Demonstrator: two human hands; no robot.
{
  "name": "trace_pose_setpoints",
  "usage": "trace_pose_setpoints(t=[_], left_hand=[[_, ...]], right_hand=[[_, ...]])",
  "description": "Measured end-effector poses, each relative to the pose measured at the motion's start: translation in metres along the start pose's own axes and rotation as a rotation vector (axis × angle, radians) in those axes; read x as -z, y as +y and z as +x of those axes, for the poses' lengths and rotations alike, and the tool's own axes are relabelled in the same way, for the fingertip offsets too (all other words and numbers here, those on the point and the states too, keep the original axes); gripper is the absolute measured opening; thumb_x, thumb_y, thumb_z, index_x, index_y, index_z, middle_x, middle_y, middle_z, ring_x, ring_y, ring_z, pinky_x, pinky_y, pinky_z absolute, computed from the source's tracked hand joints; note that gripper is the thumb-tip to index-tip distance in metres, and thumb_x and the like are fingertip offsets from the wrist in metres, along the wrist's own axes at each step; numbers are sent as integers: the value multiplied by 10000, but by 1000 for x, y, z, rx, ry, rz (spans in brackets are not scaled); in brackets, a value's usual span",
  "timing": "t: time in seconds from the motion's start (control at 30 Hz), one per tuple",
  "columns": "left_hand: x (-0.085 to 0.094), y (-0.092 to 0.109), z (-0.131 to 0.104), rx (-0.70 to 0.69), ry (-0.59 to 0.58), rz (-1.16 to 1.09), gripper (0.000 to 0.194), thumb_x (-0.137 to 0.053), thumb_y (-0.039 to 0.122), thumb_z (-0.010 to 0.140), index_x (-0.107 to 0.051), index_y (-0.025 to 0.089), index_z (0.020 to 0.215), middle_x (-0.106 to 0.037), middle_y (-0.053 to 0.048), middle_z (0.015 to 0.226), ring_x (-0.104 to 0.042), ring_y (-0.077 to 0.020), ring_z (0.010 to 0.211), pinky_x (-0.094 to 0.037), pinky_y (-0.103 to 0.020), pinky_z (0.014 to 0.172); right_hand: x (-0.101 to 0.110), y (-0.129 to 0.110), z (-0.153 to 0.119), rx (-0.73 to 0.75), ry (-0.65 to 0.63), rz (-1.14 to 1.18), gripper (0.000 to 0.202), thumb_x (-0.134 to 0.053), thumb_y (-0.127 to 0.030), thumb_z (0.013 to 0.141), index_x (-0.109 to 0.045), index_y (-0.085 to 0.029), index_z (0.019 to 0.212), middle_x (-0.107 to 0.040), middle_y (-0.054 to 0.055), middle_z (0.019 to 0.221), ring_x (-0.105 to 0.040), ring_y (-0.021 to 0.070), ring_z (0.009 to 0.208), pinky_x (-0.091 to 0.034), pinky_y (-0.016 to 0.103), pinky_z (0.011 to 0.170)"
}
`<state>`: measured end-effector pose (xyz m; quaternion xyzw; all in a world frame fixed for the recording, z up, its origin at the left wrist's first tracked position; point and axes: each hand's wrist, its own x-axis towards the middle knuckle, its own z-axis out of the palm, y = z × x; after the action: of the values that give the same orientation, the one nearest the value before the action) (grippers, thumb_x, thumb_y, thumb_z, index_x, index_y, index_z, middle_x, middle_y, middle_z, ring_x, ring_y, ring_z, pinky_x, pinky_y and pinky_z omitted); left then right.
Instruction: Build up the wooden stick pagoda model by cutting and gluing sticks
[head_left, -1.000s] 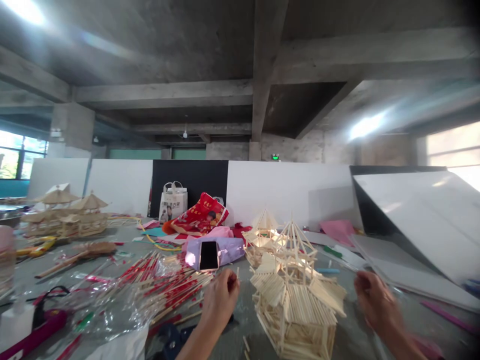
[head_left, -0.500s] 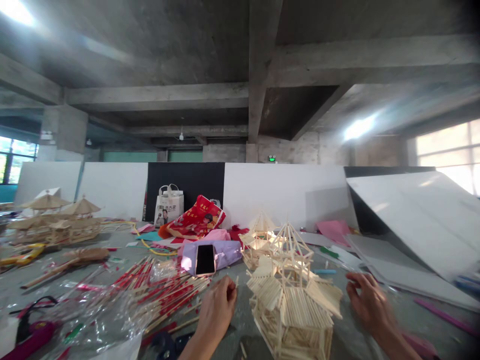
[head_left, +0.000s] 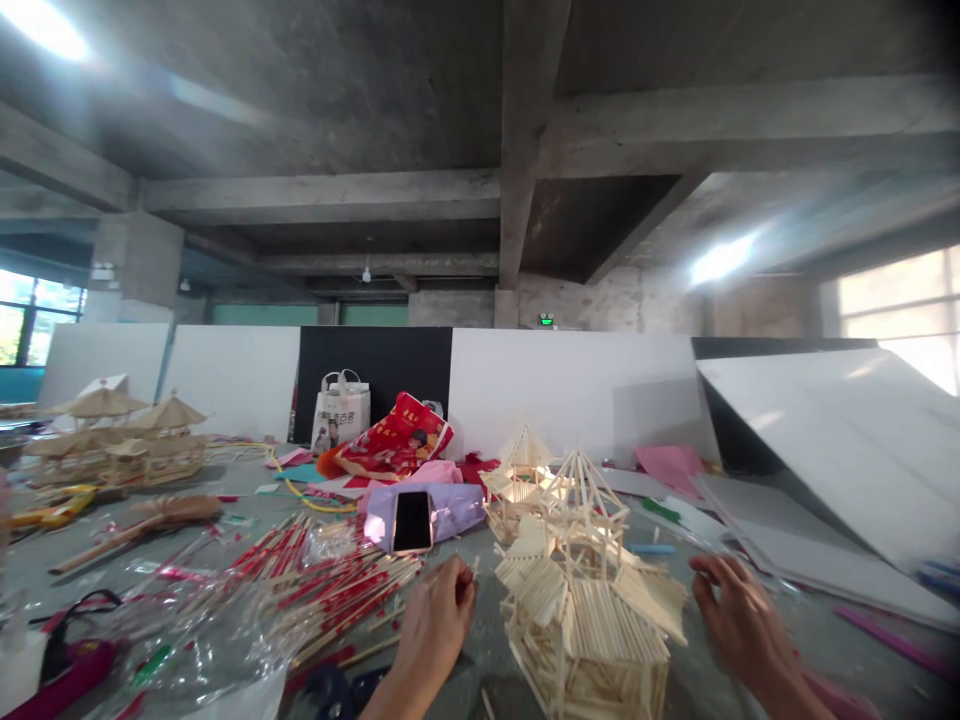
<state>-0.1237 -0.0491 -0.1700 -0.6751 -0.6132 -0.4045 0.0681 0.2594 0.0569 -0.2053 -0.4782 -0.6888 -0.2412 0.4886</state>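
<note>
A pavilion model of thin wooden sticks (head_left: 600,615), with slatted roofs and a bare pointed frame on top, stands on the table between my hands. My left hand (head_left: 441,612) is closed just left of it, apart from the roof. A short pale wooden stick (head_left: 475,567) pokes up from the pinched thumb and finger. On the model's right side, my right hand (head_left: 739,615) hovers near the roof edge with loosely bent fingers, and nothing shows in it. Both palms are hidden from view.
Red and plain sticks (head_left: 337,590) lie scattered with clear plastic wrap (head_left: 217,625) on the left. Behind them are a phone (head_left: 412,522) on purple cloth and a red bag (head_left: 397,440). Another wooden model (head_left: 112,440) stands far left; white boards (head_left: 787,520) lie right.
The view has shifted very slightly. Both hands keep nearly the same places beside the model, and the left still pinches the short stick. A blurred pinkish shape now shows at the far left edge.
</note>
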Motion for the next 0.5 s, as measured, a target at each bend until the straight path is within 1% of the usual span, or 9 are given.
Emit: trace_pose_setpoints(t=[0.13, 0.5], left_hand=[[-1, -1, 0, -21, 6, -16, 106, -411, 145, 765, -497, 190, 722, -580, -9, 648, -551, -131, 620, -355, -213, 581], [1, -1, 0, 6, -5, -13, 101, -418, 145, 763, -505, 188, 734, -594, -15, 670, -561, -136, 640, -360, -215, 596]], right_hand=[[-1, 1, -1, -12, -17, -18, 177, -402, -307, 789, -527, -205, 862, -572, 58, 850, -552, 210, 761, -438, 344, 683], [1, -3, -1, -37, -52, -45, 205, -387, -315, 793, -543, -199, 859, -570, 65, 857, -553, 222, 778, -441, 354, 693]])
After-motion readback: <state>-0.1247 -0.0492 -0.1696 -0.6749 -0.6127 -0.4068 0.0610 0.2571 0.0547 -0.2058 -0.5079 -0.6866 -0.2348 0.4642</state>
